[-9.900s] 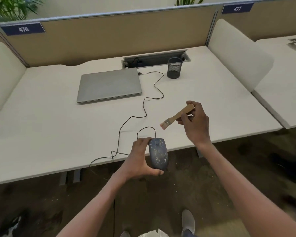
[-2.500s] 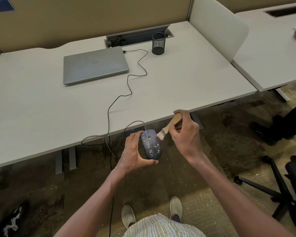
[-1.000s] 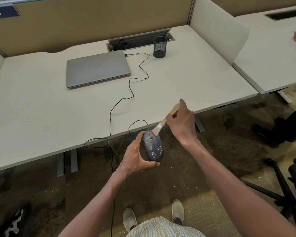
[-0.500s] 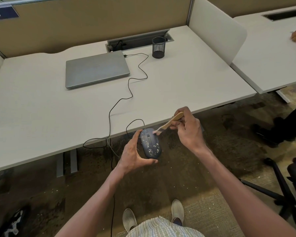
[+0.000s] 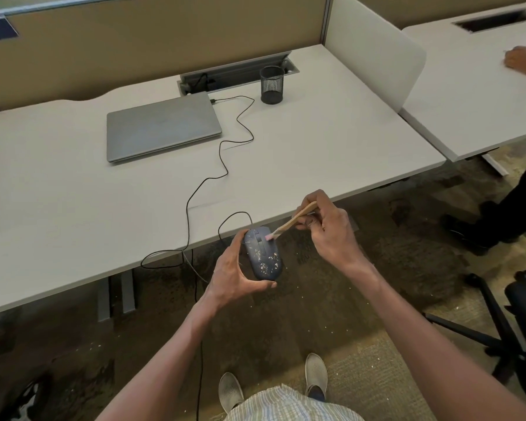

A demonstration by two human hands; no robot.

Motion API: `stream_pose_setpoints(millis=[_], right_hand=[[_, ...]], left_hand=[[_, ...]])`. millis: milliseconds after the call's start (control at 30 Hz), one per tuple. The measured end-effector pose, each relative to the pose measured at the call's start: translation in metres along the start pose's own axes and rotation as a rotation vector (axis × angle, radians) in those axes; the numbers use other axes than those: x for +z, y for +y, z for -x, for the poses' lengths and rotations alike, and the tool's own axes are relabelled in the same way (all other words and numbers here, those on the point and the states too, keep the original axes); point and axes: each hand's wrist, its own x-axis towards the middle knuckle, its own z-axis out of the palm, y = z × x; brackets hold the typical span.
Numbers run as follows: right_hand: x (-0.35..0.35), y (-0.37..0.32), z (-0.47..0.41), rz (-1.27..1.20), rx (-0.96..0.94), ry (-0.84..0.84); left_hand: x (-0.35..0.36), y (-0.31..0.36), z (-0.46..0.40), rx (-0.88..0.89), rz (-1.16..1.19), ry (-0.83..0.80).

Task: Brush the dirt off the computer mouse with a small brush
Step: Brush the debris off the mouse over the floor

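Observation:
A dark blue computer mouse (image 5: 263, 255), speckled with pale crumbs on its rear half, is held in the air just past the desk's front edge. My left hand (image 5: 233, 273) grips it from the left and underneath. In my right hand (image 5: 328, 229) is a small brush (image 5: 292, 221) with a wooden handle; its pale bristles touch the mouse's front right, near the scroll wheel. The mouse's black cable (image 5: 225, 165) loops back over the desk to the laptop.
On the white desk (image 5: 73, 208) lie a shut grey laptop (image 5: 161, 127) and a black mesh cup (image 5: 271, 85). Crumbs dot the carpet below. An office chair base (image 5: 498, 326) stands at the right. Another person's hand (image 5: 523, 60) rests on the neighbouring desk.
The brush has kept stroking over the mouse's front; its bristles now sit a little further onto the top by the wheel. My left hand holds the mouse as before.

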Motion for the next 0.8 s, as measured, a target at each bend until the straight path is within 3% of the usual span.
stream_pose_setpoints(millis=[133, 400, 800], right_hand=[[-0.007, 0.002, 0.007, 0.033, -0.012, -0.053], [0.008, -0.021, 0.014, -0.060, 0.134, 0.167], [0.014, -0.026, 0.038, 0.075, 0.187, 0.274]], left_hand=[[-0.003, 0.000, -0.001, 0.008, 0.007, 0.019], [0.001, 0.004, -0.001, -0.010, 0.023, 0.033], [-0.004, 0.000, 0.002, -0.020, 0.026, 0.047]])
